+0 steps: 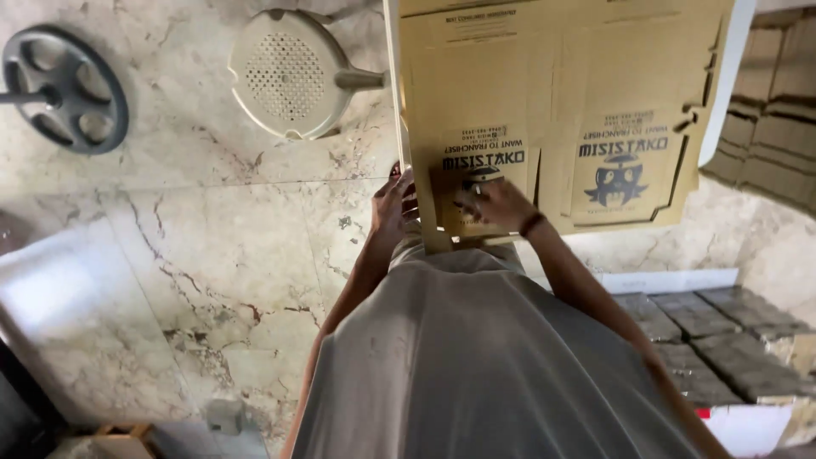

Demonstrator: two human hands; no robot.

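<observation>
Head view, looking straight down: a flat, unfolded brown cardboard box blank [552, 110] with dark printed panels lies in front of the person, above a marble floor [204, 255] veined in brown. The left hand [396, 206] grips the blank's near left edge, fingers curled around it. The right hand [495, 202] rests flat on the printed panel close by, fingers spread and pressing the cardboard; a dark band sits on its wrist. The two hands are apart, with a strip of cardboard between them. A round cream plastic stool [289, 72] stands just left of the blank, and a grey spoked wheel [64, 89] lies at the far left. Stacks of flat cardboard [773, 102] fill the right edge.
</observation>
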